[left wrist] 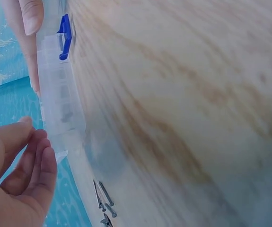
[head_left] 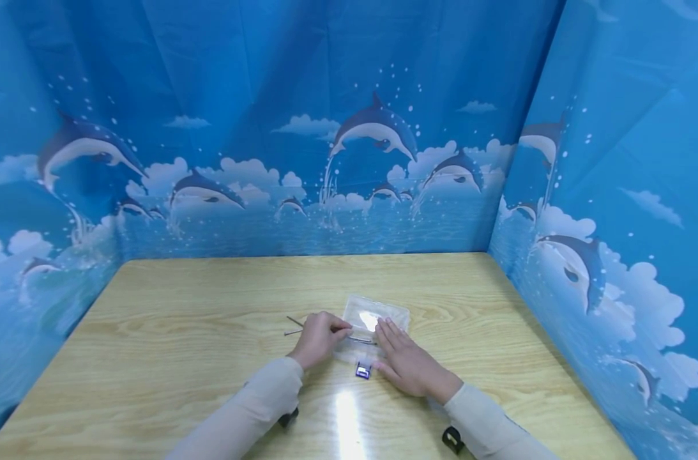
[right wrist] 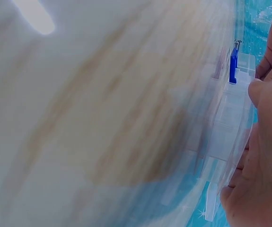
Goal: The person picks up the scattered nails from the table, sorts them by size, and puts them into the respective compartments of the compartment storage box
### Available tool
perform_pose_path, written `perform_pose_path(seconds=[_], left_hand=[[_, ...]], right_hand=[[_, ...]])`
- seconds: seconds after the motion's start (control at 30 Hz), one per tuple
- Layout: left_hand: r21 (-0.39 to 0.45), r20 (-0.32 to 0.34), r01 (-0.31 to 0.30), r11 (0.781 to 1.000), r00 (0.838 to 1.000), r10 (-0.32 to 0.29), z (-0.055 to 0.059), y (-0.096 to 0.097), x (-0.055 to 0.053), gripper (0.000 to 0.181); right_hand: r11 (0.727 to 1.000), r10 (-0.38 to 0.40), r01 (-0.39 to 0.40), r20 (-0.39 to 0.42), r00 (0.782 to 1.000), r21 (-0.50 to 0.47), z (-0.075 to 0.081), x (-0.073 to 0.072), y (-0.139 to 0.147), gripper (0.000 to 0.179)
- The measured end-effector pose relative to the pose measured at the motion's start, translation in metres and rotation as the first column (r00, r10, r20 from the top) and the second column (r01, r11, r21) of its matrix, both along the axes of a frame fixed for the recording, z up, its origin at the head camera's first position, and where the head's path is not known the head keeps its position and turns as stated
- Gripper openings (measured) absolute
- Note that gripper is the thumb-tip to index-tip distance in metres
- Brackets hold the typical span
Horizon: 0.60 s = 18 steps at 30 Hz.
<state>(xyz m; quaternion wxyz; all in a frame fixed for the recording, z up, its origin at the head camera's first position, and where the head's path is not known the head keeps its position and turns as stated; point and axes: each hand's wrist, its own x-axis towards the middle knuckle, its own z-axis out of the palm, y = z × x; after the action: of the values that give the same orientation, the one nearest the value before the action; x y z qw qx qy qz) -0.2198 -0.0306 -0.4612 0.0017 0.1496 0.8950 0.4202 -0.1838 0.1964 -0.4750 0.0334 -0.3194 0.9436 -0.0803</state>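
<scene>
A clear plastic box [head_left: 354, 353] lies on the table, its transparent lid [head_left: 367, 309] tilted back and a blue latch [head_left: 363, 370] at its front. Thin nails [head_left: 360, 340] show inside it. My left hand [head_left: 318, 337] is at the box's left side, thumb and fingertips brought together over the edge; I cannot tell whether a nail is between them. Reaching in from the right, my right hand [head_left: 409, 365] rests on the box with its fingers straight toward the lid. In the right wrist view, its thumb [right wrist: 258, 92] is near the blue latch.
Several loose nails [left wrist: 102, 196] lie on the wooden table [head_left: 199, 319], left of the box beside my left hand. Blue curtains with dolphins [head_left: 377, 128] stand behind the table and along its sides. Light glares off the tabletop in front of the box.
</scene>
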Motion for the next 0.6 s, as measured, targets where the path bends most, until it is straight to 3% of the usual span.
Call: perform_pose_path(seconds=[0.13,0.4,0.6], left_hand=[[0.008,0.02,-0.018,1.0,1.0,0.018,0.005,-0.007,-0.004,0.015],[0.032,0.089,-0.156,0.987,0.984,0.153,0.018,-0.05,-0.02,0.021],[0.01,0.148,-0.214,0.977,0.966,0.21,0.014,-0.087,-0.03,0.026]], right_hand=[[1.0,0.0,0.0,0.001,1.0,0.003,0.0,0.0,0.0,0.067],[1.0,0.005,-0.005,-0.005,1.0,0.009,0.0,0.0,0.0,0.067],[1.0,0.005,-0.005,-0.004,1.0,-0.001,0.0,0.001,0.0,0.066]])
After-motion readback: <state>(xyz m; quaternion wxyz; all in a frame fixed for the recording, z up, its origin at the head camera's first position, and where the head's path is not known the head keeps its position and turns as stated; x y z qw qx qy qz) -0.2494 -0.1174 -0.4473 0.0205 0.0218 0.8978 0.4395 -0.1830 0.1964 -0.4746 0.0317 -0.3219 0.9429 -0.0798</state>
